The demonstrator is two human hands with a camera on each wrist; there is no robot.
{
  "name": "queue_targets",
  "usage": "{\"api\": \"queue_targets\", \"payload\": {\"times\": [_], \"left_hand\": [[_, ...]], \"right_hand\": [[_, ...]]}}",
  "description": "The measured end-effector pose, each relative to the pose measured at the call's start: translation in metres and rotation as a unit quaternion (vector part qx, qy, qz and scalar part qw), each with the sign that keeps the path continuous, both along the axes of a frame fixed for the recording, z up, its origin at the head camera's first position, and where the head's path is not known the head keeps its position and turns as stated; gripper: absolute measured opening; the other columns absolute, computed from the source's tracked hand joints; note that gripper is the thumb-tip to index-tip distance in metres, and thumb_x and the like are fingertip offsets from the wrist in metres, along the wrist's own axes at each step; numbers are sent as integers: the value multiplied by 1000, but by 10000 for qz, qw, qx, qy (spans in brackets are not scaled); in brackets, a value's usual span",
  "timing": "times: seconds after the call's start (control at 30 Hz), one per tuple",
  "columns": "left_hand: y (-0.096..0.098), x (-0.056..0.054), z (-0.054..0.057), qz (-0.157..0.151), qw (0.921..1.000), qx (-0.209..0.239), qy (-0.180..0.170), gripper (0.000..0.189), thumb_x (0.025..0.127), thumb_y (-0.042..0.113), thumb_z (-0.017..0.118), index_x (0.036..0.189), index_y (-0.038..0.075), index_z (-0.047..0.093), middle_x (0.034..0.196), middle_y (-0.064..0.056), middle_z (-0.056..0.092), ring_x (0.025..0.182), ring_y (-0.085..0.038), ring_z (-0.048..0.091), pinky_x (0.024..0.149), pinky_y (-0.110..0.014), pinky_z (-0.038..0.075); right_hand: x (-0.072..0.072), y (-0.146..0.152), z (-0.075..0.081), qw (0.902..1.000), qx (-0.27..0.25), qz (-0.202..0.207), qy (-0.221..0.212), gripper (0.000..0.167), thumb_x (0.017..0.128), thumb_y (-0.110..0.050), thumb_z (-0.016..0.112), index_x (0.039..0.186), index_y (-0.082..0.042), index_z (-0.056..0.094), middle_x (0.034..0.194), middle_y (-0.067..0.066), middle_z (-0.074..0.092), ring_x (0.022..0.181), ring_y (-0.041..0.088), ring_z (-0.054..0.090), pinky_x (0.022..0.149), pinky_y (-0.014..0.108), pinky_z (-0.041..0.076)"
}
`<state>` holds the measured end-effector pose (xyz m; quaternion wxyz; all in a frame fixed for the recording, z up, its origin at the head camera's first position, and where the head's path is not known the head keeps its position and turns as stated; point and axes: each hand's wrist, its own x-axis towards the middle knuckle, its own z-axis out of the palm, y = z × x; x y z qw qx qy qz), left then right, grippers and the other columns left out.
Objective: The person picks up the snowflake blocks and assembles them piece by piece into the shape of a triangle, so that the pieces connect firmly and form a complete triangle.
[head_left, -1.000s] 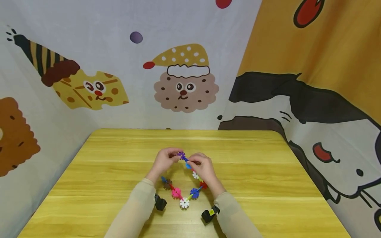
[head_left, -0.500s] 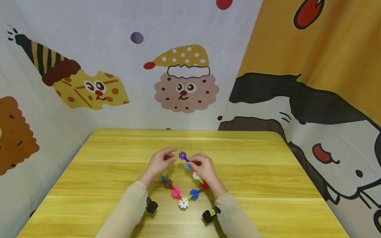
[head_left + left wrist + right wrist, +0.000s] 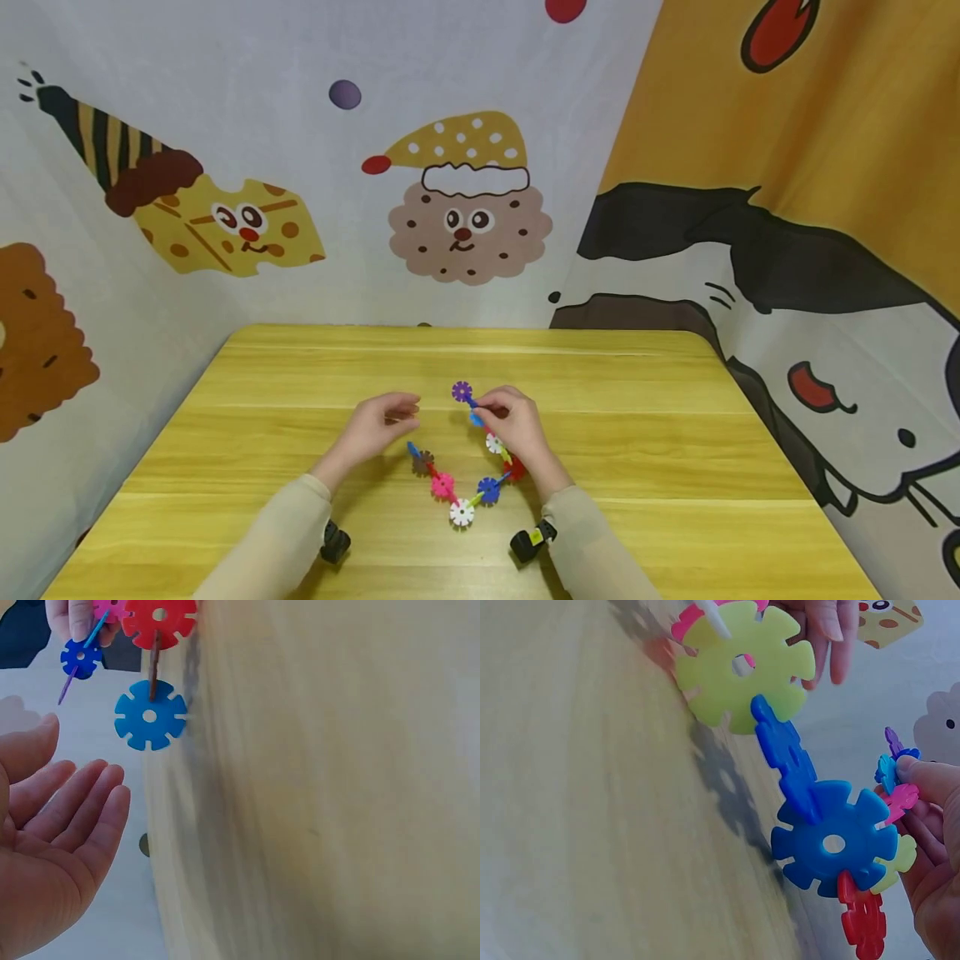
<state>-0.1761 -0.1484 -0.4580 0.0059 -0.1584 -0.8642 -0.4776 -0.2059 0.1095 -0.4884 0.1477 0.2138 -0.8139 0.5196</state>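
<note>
A chain of notched plastic snowflake discs curves between my hands, open on its left side. My right hand (image 3: 513, 421) pinches it near its upper end, by a dark blue disc (image 3: 910, 754). Past those fingers a purple disc (image 3: 462, 391) sticks out at the tip. The other end is a blue disc (image 3: 131, 718), close to my left hand (image 3: 375, 429) but not touched. Between the ends run a pink disc (image 3: 442, 486), a white disc (image 3: 462, 515), a blue disc (image 3: 489, 492) and others. My left hand (image 3: 64, 859) holds nothing, its fingers loosely bent.
The wooden table (image 3: 637, 392) extends around the chain on all sides. Behind it hangs a cartoon-printed cloth (image 3: 300, 150). Black wrist cameras sit at the left cuff (image 3: 335, 542) and right cuff (image 3: 528, 543).
My left hand has let go of the purple disc and moved left and toward me. The right hand keeps its pinch on the chain and has barely moved.
</note>
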Motion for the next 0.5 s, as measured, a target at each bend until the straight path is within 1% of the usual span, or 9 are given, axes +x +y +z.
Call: {"api": "queue_targets", "payload": {"times": [0.17,0.23,0.37,0.5], "left_hand": [[-6,9,0,25,9996,75,-285,47,91,10,72,132,-6,57,123,-21,64,108,-32,64,93,-44,52],[-8,13,0,29,9994,80,-346,49,90,11,73,133,-6,56,124,-22,63,109,-34,63,94,-45,51],[-10,19,-2,159,9987,42,-484,52,88,12,76,132,-6,57,123,-22,64,110,-35,63,95,-48,50],[-12,22,-7,278,9972,95,-690,55,86,14,79,132,-7,58,119,-21,66,107,-32,64,93,-45,52]], "right_hand": [[0,0,-2,10000,-20,20,5,10,82,-4,80,90,-9,77,91,0,67,77,14,63,67,24,56],[1,0,-2,10000,-46,36,2,9,83,-5,80,90,-9,77,91,0,67,76,14,63,67,25,56],[1,0,-2,10000,-51,26,-47,8,84,-6,79,91,-9,77,91,1,67,76,14,63,67,25,56],[1,0,-2,9999,-26,-28,-94,9,84,-5,80,91,-10,77,90,0,66,76,14,63,67,25,56]]}}
